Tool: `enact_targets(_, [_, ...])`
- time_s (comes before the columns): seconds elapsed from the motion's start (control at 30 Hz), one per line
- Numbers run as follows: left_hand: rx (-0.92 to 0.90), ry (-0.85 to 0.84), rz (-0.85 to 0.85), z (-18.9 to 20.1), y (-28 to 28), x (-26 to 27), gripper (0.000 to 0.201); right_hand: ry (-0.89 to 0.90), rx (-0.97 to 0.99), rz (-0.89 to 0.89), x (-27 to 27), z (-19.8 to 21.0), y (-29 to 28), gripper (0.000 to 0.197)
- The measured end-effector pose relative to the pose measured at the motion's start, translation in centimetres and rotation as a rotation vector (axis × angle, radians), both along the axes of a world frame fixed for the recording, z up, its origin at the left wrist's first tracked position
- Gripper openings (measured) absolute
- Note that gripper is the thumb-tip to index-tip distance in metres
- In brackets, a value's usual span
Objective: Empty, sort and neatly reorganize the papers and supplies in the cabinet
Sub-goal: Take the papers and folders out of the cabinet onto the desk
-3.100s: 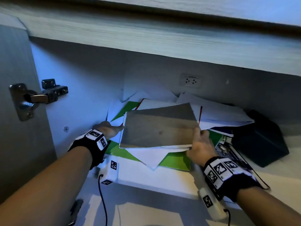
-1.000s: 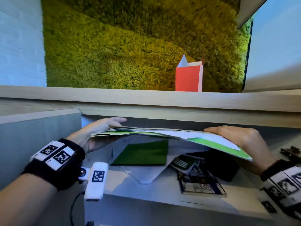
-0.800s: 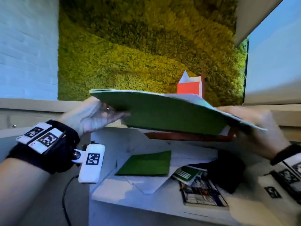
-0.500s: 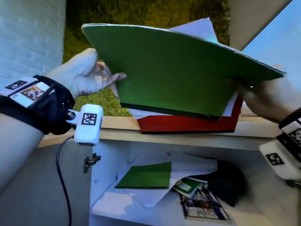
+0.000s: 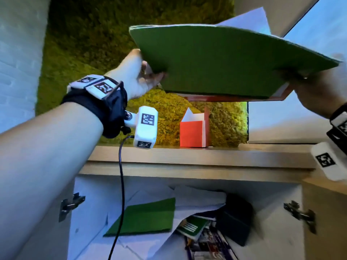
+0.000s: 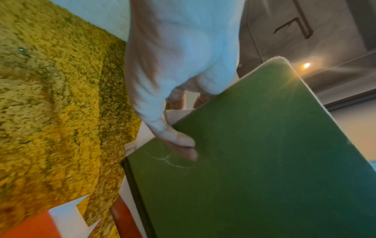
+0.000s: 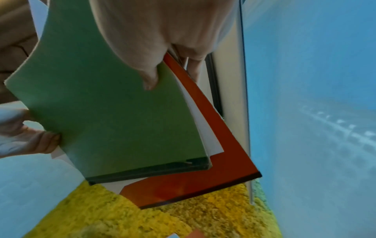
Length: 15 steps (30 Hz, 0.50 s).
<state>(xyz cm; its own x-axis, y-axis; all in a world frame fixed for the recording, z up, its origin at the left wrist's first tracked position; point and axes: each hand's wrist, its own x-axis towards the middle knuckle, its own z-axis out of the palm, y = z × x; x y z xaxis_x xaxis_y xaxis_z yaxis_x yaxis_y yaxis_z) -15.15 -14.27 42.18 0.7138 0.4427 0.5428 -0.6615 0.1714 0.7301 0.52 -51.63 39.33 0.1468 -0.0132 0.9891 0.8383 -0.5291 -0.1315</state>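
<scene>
I hold a stack of folders and papers high above the cabinet top [image 5: 187, 156]. A green folder [image 5: 221, 61] is its underside, with a red folder [image 5: 234, 98] and white sheets above it. My left hand [image 5: 139, 76] pinches the stack's left edge, thumb on the green cover [image 6: 254, 153]. My right hand [image 5: 323, 89] grips the right edge, thumb on the green folder [image 7: 114, 109] beside the red folder [image 7: 213, 173]. In the open cabinet below lie a second green folder [image 5: 146, 216], loose white papers [image 5: 197, 199], magazines [image 5: 204, 243] and a dark box [image 5: 236, 216].
A small red booklet [image 5: 193, 132] stands upright on the cabinet top against a yellow-green moss wall [image 5: 93, 44]. The cabinet doors hang open, with hinges at left [image 5: 71, 203] and right [image 5: 300, 214]. A cable [image 5: 121, 184] hangs from my left wrist.
Both hands have lifted the stack out of the cabinet and raised it above the cabinet top, shifting it to the right. The red booklet now shows beneath it.
</scene>
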Motion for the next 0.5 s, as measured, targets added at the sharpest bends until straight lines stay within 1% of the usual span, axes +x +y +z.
enact_targets(0.03, [0.028,0.005,0.012,-0.2,-0.8,0.4,0.029,0.0,-0.03,-0.001,0.8,-0.3,-0.8,0.088])
enact_targets(0.07, [0.059,0.024,0.011,-0.5,-1.3,1.1,0.025,0.01,-0.045,-0.029,-0.5,-1.1,-0.8,0.074])
enact_targets(0.1, [0.11,0.068,-0.052,-1.8,-2.5,1.8,0.022,0.029,-0.047,-0.058,-2.8,-2.2,-0.3,0.054])
enact_targets(0.13, [0.149,0.122,-0.072,-2.5,-2.9,2.9,0.021,0.031,-0.06,-0.111,-3.6,-2.9,-0.1,0.034])
enact_targets(0.17, [0.151,0.164,-0.116,-3.6,-3.3,4.1,0.021,0.026,-0.128,-0.174,-3.7,-3.6,-0.2,0.027])
enact_targets(0.23, [0.171,0.246,-0.137,-5.2,-3.3,6.0,0.023,-0.035,-0.258,-0.332,-2.8,-5.1,-0.7,0.02])
enact_targets(0.3, [0.203,0.266,-0.131,-6.7,-3.8,7.5,0.02,-0.098,-0.367,-0.426,-1.4,-6.1,-1.9,0.025])
enact_targets(0.37, [0.228,0.283,-0.072,-7.8,-4.0,9.2,0.029,-0.094,-0.424,-0.511,-0.4,-6.4,-2.8,0.032])
enact_targets(0.43, [0.323,0.336,0.05,-8.6,-3.9,10.4,0.036,-0.06,-0.475,-0.601,0.1,-6.8,-2.8,0.035])
enact_targets(0.5, [0.439,0.374,0.166,-9.3,-3.9,11.3,0.036,-0.052,-0.554,-0.683,0.8,-7.3,-1.9,0.042])
